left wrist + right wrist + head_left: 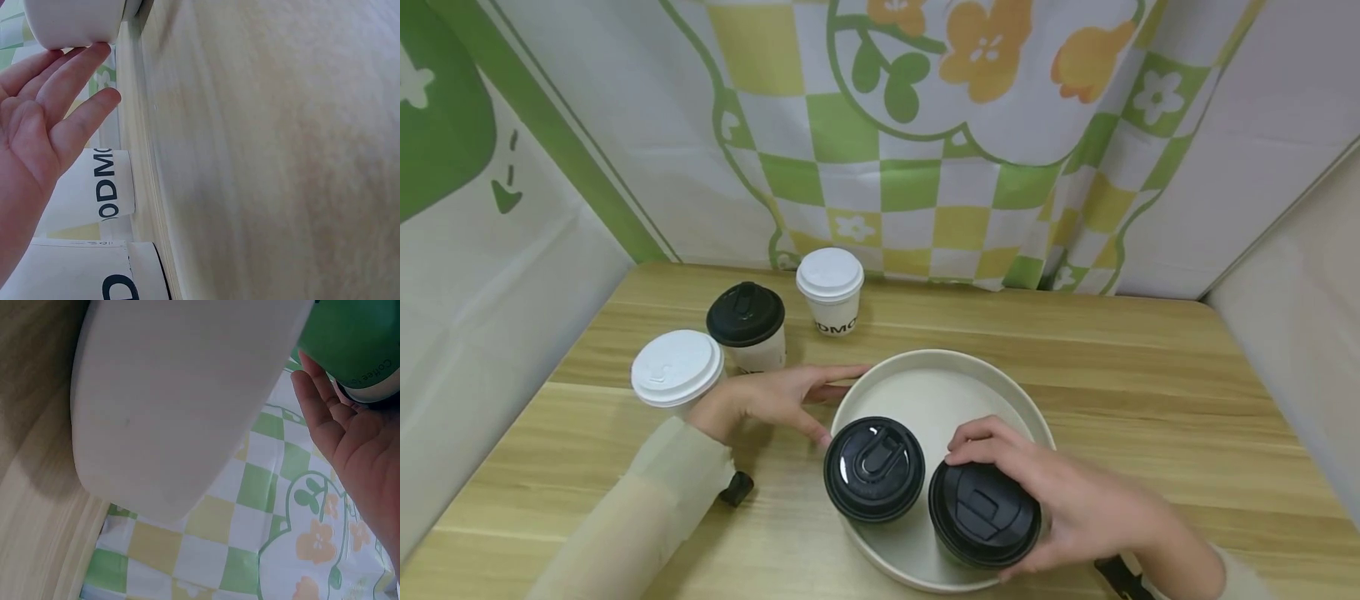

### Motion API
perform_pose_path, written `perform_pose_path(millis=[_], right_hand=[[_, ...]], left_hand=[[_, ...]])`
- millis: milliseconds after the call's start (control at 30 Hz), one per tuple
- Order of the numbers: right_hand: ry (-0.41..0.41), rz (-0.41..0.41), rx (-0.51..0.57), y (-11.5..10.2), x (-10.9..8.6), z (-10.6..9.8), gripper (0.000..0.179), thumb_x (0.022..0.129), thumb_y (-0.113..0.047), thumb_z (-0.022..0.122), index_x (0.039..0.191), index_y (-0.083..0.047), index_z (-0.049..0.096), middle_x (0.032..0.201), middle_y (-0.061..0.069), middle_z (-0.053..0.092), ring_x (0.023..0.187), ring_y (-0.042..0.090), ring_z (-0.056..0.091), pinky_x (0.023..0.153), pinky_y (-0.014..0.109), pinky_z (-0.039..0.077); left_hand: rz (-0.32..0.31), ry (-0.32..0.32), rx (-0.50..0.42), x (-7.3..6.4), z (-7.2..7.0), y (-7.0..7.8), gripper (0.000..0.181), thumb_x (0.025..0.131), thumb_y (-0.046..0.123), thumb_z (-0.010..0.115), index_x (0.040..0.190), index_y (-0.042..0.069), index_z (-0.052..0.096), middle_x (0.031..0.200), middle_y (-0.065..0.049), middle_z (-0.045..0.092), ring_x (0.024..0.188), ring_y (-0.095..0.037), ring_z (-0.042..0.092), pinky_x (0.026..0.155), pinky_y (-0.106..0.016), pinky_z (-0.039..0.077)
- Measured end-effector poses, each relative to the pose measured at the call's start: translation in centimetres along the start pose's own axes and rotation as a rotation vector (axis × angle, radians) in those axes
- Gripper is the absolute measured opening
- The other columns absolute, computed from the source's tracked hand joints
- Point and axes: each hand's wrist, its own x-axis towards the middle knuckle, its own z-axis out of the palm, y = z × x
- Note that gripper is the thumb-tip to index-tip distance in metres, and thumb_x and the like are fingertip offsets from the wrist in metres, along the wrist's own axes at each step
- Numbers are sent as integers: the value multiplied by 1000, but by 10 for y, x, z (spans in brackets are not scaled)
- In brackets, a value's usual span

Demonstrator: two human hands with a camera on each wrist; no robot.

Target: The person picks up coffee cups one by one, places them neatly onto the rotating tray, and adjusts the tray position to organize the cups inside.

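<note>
A round cream tray (940,379) lies on the table with two black-lidded cups in view over it. My right hand (1067,504) grips the right-hand coffee cup (985,512), fingers at the lid's far side and thumb near its lower edge. In the right wrist view this coffee cup (359,347) has a green side with small lettering. The other black-lidded cup (874,468) is to its left, its sides mostly hidden. My left hand (775,396) has its fingers extended against the tray's left side; the left wrist view shows fingertips touching the tray wall (75,25).
Left of the tray stand a white-lidded cup (676,367) beside my left wrist, a black-lidded white cup (747,321), and another white-lidded cup (830,287) farther back. A patterned curtain (917,183) hangs behind the wooden table (1165,400).
</note>
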Motion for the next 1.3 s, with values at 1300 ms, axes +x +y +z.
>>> perform_pose_path(millis=[1300], right_hand=[[-49,18,-50,-3,4,15,93,72,-46,87,145,-14,39,145,2,37,130,15,46,105,26,46]], left_hand=[[11,-18,-10,1,-3,-1,108,80,20,83,159,5,12,165,-18,17,148,-41,29,121,-54,26]])
